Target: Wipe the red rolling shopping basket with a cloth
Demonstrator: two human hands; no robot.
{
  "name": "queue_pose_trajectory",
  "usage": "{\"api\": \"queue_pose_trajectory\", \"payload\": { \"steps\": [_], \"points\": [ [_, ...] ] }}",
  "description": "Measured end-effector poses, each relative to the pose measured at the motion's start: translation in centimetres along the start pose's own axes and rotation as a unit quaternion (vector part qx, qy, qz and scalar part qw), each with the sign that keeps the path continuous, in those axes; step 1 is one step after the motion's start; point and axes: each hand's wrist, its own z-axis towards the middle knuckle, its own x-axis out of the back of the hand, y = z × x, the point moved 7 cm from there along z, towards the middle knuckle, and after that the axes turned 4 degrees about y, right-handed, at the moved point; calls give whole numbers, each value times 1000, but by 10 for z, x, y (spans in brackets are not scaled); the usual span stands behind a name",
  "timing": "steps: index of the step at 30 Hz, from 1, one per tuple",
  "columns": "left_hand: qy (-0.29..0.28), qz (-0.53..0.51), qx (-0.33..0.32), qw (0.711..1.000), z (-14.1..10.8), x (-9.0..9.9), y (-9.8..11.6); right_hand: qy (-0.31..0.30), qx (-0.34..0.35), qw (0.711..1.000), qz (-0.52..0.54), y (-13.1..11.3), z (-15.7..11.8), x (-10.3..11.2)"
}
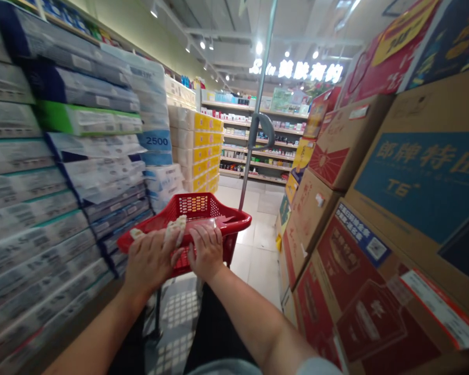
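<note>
A red plastic shopping cart [197, 202] with a perforated basket stands right in front of me. My left hand [151, 260] is closed over the left part of its near rim, beside a pale, bumpy wrapping whose nature I cannot make out. Just to the right, my right hand [208, 249] has its fingers wrapped over the same edge, at a pinkish transparent cover. Most of the basket's inside is hidden behind the hands. A thin metal pole [250, 156] with a grey hook-like piece rises at the cart's right side.
Stacked tissue packs [101, 99] line the left side, with yellow-and-white packs [203, 151] further on. Cardboard cartons [336, 208] are piled high close on the right. A tiled aisle [258, 229] runs between them towards stocked shelves [275, 114] at the back.
</note>
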Motion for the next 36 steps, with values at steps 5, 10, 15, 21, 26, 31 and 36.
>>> {"api": "queue_pose_trajectory", "payload": {
  "steps": [5, 10, 15, 21, 26, 31, 36],
  "points": [
    [-19, 20, 46, 999, 7, 1, -5, -5, 0, 1000, 5, -1, 1, -2],
    [-12, 8, 38, 999, 6, 3, -2, 14, -3, 1000, 22, -2, 3, -1],
    [-4, -10, 79, 997, 6, 6, -4, 12, 1, 1000, 19, -2, 2, -1],
    [-29, -5, 65, 997, 13, 5, -3, 13, -2, 1000, 23, -1, 2, 1],
    [-14, 20, 52, 998, 9, 9, 2, -3, 2, 1000, 6, 1, 1, -2],
    [-61, -2, 65, 996, 18, 3, -3, -12, 0, 1000, 2, 2, 0, -1],
    [-15, 6, 51, 999, 7, 10, 3, -1, -3, 1000, 13, 1, 1, 1]
  ]
}}
